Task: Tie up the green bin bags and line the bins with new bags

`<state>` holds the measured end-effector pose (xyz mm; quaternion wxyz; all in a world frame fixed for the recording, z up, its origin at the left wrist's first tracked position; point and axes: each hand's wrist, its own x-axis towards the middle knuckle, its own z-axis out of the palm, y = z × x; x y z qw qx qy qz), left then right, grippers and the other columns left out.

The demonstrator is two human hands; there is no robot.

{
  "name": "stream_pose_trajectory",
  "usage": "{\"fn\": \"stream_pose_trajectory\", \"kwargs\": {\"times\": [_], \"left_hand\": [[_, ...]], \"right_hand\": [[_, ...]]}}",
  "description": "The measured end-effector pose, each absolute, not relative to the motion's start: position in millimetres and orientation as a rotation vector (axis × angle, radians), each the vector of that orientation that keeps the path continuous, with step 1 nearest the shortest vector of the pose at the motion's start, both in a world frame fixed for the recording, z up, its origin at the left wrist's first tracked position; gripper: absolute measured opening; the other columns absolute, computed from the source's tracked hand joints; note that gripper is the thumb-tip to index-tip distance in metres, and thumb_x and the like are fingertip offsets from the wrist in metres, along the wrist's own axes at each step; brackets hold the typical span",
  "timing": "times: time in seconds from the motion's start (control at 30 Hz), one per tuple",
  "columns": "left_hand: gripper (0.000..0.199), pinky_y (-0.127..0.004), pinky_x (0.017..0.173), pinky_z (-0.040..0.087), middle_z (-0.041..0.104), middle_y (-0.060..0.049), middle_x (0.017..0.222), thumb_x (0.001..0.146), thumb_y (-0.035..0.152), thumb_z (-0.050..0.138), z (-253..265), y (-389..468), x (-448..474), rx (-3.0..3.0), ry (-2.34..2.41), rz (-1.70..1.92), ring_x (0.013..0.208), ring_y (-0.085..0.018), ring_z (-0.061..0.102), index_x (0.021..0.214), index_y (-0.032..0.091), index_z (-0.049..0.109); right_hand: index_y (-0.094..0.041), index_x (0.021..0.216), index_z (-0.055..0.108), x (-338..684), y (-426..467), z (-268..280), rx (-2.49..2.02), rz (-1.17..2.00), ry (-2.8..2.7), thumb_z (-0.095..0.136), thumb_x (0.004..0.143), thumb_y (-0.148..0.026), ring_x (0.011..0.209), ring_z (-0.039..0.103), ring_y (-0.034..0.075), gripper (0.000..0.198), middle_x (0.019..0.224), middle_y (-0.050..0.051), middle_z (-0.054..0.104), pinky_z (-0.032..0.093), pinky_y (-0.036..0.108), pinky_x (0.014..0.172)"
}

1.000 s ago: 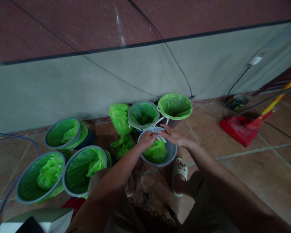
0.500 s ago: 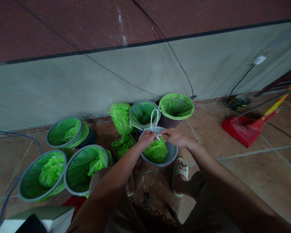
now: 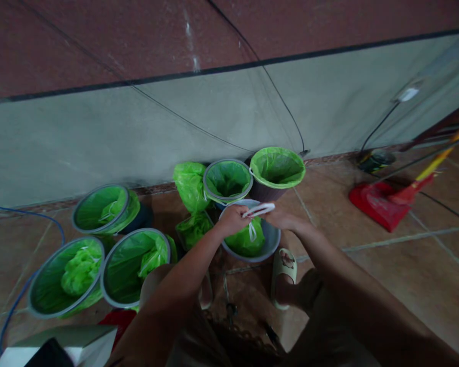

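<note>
My left hand (image 3: 234,220) pinches a white drawstring (image 3: 263,209), whose loop stretches across toward my right hand (image 3: 278,217). The right fingers are closed at the far end of that loop, partly hidden behind it. Just below both hands, a green plastic bag (image 3: 245,242) sits inside a grey bin (image 3: 271,244) between my feet. A short white piece of string hangs down over the bag. Behind stand a grey-rimmed bin (image 3: 228,162) and a dark bin (image 3: 268,190), each with a green liner.
Three grey-rimmed bins with green liners, including one (image 3: 34,290) at far left, stand to the left. More green plastic (image 3: 190,183) leans near the wall. A red dustpan (image 3: 378,204) lies on the tiles at right. A blue hose (image 3: 13,306) runs along the left.
The drawstring loop has gone from standing upright above my hands to lying flat between them. White string now dangles lower over the bag. The bins have stayed put.
</note>
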<state>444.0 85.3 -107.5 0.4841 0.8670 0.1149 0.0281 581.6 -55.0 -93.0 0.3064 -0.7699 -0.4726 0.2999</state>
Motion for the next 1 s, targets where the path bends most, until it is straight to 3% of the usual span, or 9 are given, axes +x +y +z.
{"fn": "stream_pose_trajectory", "kwargs": {"times": [0.13,0.23,0.33,0.57,0.7,0.87,1.0], "left_hand": [[0.013,-0.03,0.081,0.044,0.068,0.0,0.077,0.074,0.015,0.058,-105,82,442,2.314,0.051,0.098,0.074,-0.015,0.061,0.079,0.017,0.07],[0.012,-0.041,0.103,0.035,0.071,-0.001,0.084,0.077,0.015,0.057,-99,80,439,2.505,-0.036,0.187,0.084,-0.018,0.064,0.081,0.019,0.067],[0.009,-0.045,0.109,0.029,0.069,-0.002,0.082,0.084,0.019,0.055,-90,80,435,2.678,-0.037,0.275,0.085,-0.019,0.065,0.083,0.02,0.063],[0.01,-0.04,0.106,0.036,0.07,-0.005,0.095,0.09,0.016,0.052,-87,77,430,2.796,0.012,0.545,0.094,-0.019,0.065,0.094,0.019,0.061],[0.013,-0.038,0.104,0.038,0.069,-0.005,0.1,0.092,0.017,0.05,-89,77,432,2.776,0.037,0.675,0.099,-0.018,0.063,0.095,0.019,0.062],[0.017,-0.036,0.093,0.044,0.064,-0.006,0.089,0.094,0.022,0.048,-87,79,433,2.803,0.173,0.669,0.091,-0.02,0.06,0.088,0.019,0.063],[0.019,-0.028,0.078,0.045,0.062,-0.005,0.087,0.092,0.019,0.046,-88,80,432,2.738,0.253,0.501,0.083,-0.017,0.059,0.088,0.019,0.064]], "right_hand": [[-0.019,0.099,0.072,576,-47,-89,-1.862,0.841,-1.275,0.053,0.072,-0.016,0.095,0.064,0.02,0.033,0.102,0.004,0.073,0.048,0.032,0.089],[-0.018,0.091,0.072,571,-43,-86,-1.672,1.037,-1.329,0.051,0.07,-0.015,0.086,0.063,0.019,0.029,0.091,0.001,0.073,0.049,0.032,0.086],[-0.018,0.079,0.069,570,-41,-85,-1.622,1.138,-1.303,0.054,0.071,-0.016,0.078,0.062,0.018,0.017,0.079,0.0,0.071,0.049,0.031,0.081],[-0.014,0.086,0.069,571,-43,-72,-1.521,1.197,-1.153,0.061,0.074,-0.026,0.068,0.057,0.012,0.019,0.076,0.0,0.068,0.043,0.022,0.06],[-0.014,0.086,0.071,571,-43,-77,-1.512,1.151,-1.125,0.063,0.074,-0.03,0.068,0.058,0.013,0.022,0.075,0.0,0.068,0.045,0.023,0.064],[-0.015,0.087,0.072,568,-41,-84,-1.819,0.794,-1.124,0.052,0.082,-0.025,0.07,0.061,0.015,0.023,0.077,0.002,0.07,0.047,0.027,0.071],[-0.018,0.094,0.073,560,-43,-69,-2.263,0.309,-1.313,0.045,0.09,-0.023,0.087,0.063,0.021,0.028,0.095,0.008,0.072,0.045,0.03,0.08]]}}
